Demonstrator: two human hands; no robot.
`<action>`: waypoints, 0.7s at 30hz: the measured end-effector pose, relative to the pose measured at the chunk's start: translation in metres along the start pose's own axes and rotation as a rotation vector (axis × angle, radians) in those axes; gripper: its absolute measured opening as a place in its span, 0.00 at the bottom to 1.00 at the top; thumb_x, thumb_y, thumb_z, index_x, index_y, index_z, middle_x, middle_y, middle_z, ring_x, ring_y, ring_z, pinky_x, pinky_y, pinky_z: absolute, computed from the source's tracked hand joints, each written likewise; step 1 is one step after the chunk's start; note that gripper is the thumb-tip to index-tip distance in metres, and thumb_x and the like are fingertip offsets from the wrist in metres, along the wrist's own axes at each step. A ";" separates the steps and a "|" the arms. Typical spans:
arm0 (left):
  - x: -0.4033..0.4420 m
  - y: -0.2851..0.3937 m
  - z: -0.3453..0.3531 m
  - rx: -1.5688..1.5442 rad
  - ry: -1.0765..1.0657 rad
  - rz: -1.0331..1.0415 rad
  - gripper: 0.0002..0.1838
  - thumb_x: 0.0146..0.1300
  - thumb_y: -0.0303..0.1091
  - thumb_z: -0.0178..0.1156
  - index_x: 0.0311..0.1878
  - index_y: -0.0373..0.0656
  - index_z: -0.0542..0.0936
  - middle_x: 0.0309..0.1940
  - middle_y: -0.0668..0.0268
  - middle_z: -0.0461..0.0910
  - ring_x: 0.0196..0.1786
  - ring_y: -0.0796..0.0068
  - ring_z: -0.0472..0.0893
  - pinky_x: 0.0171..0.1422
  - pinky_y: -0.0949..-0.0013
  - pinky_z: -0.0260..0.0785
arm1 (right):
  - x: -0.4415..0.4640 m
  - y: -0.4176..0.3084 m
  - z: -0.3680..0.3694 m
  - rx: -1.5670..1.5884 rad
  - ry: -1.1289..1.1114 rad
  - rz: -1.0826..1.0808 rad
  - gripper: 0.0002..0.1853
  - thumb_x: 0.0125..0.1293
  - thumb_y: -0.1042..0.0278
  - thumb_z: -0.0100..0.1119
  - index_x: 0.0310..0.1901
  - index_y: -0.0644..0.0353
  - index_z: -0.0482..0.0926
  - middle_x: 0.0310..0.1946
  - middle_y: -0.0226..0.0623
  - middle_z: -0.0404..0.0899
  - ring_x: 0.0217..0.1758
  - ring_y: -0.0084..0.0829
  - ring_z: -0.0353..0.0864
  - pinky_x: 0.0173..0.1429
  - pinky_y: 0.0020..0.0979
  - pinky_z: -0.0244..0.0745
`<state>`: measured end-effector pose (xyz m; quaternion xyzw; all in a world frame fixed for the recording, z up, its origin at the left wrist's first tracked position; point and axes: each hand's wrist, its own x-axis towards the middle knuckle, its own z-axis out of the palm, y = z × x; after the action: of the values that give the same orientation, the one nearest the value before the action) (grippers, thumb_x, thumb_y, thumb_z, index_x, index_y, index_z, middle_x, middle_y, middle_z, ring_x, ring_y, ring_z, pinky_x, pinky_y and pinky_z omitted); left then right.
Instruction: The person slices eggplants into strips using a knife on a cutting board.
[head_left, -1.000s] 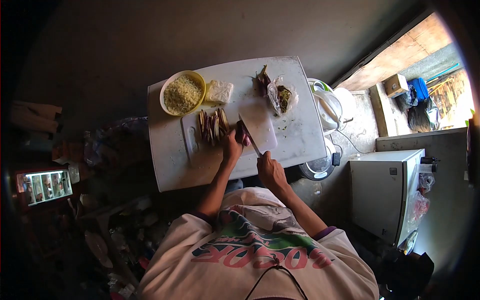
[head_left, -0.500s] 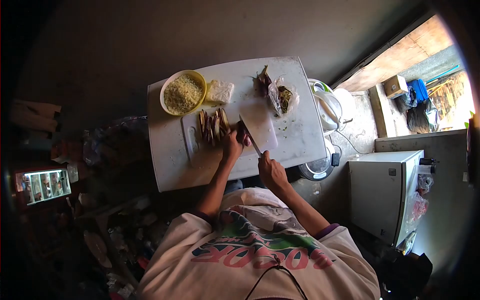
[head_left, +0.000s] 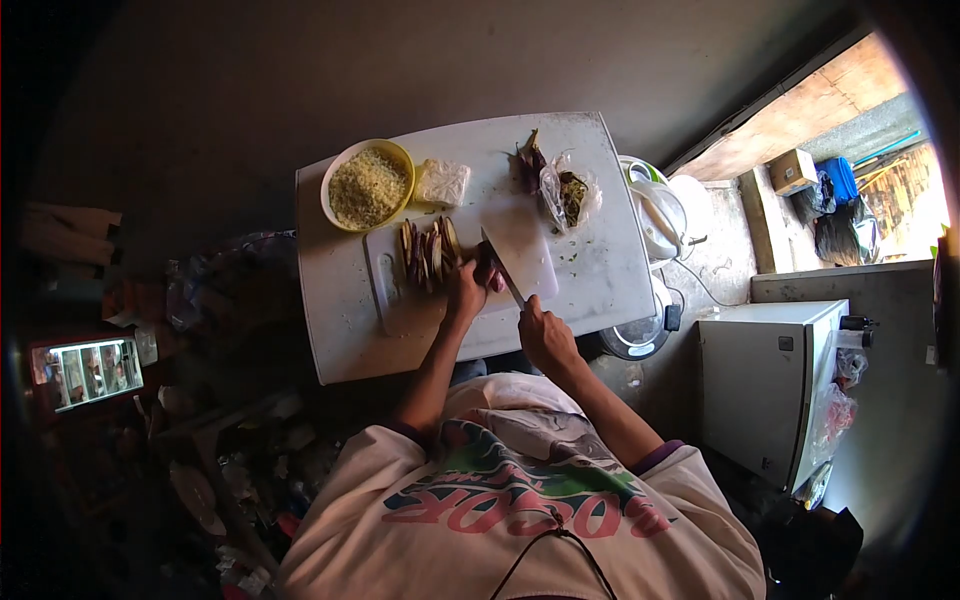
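Observation:
My right hand [head_left: 546, 334] is closed round the handle of a knife [head_left: 505, 273], whose blade points away from me over the white cutting board [head_left: 408, 318]. Just left of the blade, my left hand [head_left: 467, 290] grips a piece of purple eggplant [head_left: 487, 266] on the board. The fingers partly cover that piece. Long cut eggplant strips [head_left: 428, 254], purple outside and pale inside, lie in a row on the board left of my left hand. Whole eggplants [head_left: 532, 163] lie at the table's far side.
A yellow bowl [head_left: 408, 160] of pale grated or chopped food stands at the back left, beside a plastic-wrapped pale block [head_left: 442, 184]. A clear plastic bag [head_left: 592, 207] with greens lies right. White appliances [head_left: 655, 215] stand past the table's [head_left: 615, 280] right edge.
Both hands and the knife stay in nearly the same place over the eggplant. The whole view has shifted very slightly.

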<state>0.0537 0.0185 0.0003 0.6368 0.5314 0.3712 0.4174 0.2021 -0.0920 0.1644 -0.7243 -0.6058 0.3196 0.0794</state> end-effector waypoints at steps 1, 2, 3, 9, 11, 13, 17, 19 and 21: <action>0.000 0.002 0.000 0.039 0.005 -0.001 0.14 0.65 0.38 0.66 0.38 0.33 0.81 0.35 0.42 0.81 0.44 0.36 0.80 0.47 0.48 0.72 | 0.000 0.001 0.003 -0.001 -0.005 0.001 0.12 0.75 0.63 0.43 0.48 0.63 0.64 0.25 0.61 0.81 0.32 0.64 0.83 0.39 0.61 0.76; 0.000 0.005 -0.002 0.078 0.012 -0.001 0.13 0.64 0.36 0.67 0.38 0.32 0.81 0.36 0.41 0.81 0.44 0.36 0.80 0.47 0.48 0.72 | 0.001 0.002 0.006 0.002 0.012 -0.012 0.11 0.75 0.63 0.43 0.48 0.63 0.63 0.25 0.61 0.81 0.31 0.64 0.83 0.38 0.61 0.76; 0.000 0.006 -0.004 0.079 0.012 -0.004 0.13 0.64 0.36 0.67 0.38 0.32 0.81 0.36 0.41 0.81 0.44 0.36 0.80 0.47 0.48 0.72 | 0.002 0.002 0.008 0.005 0.030 -0.025 0.11 0.75 0.63 0.43 0.48 0.62 0.63 0.25 0.61 0.80 0.31 0.64 0.82 0.38 0.61 0.76; 0.000 0.017 -0.010 0.161 0.038 0.107 0.13 0.64 0.35 0.67 0.37 0.33 0.81 0.36 0.42 0.81 0.43 0.37 0.80 0.46 0.49 0.71 | 0.010 0.011 0.020 0.038 0.082 -0.068 0.09 0.74 0.65 0.46 0.46 0.61 0.62 0.21 0.61 0.78 0.27 0.66 0.80 0.33 0.63 0.73; 0.002 -0.005 -0.004 0.011 -0.054 -0.023 0.12 0.63 0.34 0.67 0.37 0.33 0.81 0.37 0.43 0.80 0.43 0.38 0.80 0.47 0.49 0.71 | 0.013 0.010 0.021 0.054 0.082 -0.075 0.09 0.74 0.64 0.46 0.46 0.61 0.62 0.21 0.61 0.78 0.27 0.66 0.80 0.33 0.63 0.73; 0.001 0.007 -0.010 -0.016 -0.063 -0.033 0.11 0.62 0.33 0.68 0.38 0.33 0.81 0.38 0.43 0.80 0.44 0.38 0.80 0.49 0.48 0.71 | 0.016 0.008 0.023 0.071 0.080 -0.086 0.09 0.75 0.64 0.45 0.46 0.60 0.61 0.21 0.61 0.77 0.27 0.67 0.80 0.33 0.64 0.73; -0.002 0.030 -0.016 0.136 0.038 0.065 0.10 0.58 0.28 0.68 0.40 0.33 0.82 0.40 0.44 0.80 0.47 0.39 0.80 0.53 0.49 0.71 | 0.027 0.013 0.044 0.053 0.128 -0.081 0.09 0.75 0.64 0.46 0.46 0.59 0.61 0.21 0.61 0.77 0.28 0.67 0.79 0.34 0.65 0.72; -0.003 0.038 -0.016 0.131 0.063 0.071 0.11 0.56 0.27 0.68 0.41 0.33 0.82 0.41 0.44 0.80 0.48 0.38 0.79 0.54 0.49 0.72 | 0.028 0.014 0.049 0.047 0.144 -0.078 0.09 0.75 0.64 0.46 0.47 0.59 0.61 0.21 0.61 0.77 0.28 0.68 0.79 0.34 0.65 0.72; -0.004 0.042 -0.016 0.125 0.089 0.078 0.12 0.53 0.25 0.68 0.42 0.34 0.83 0.42 0.43 0.80 0.48 0.37 0.79 0.54 0.50 0.72 | 0.031 0.014 0.051 0.092 0.192 -0.108 0.09 0.75 0.63 0.46 0.48 0.59 0.62 0.21 0.61 0.77 0.28 0.68 0.78 0.34 0.65 0.72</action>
<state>0.0542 0.0133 0.0448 0.6648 0.5465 0.3813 0.3378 0.1874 -0.0803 0.1059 -0.7135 -0.6182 0.2713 0.1875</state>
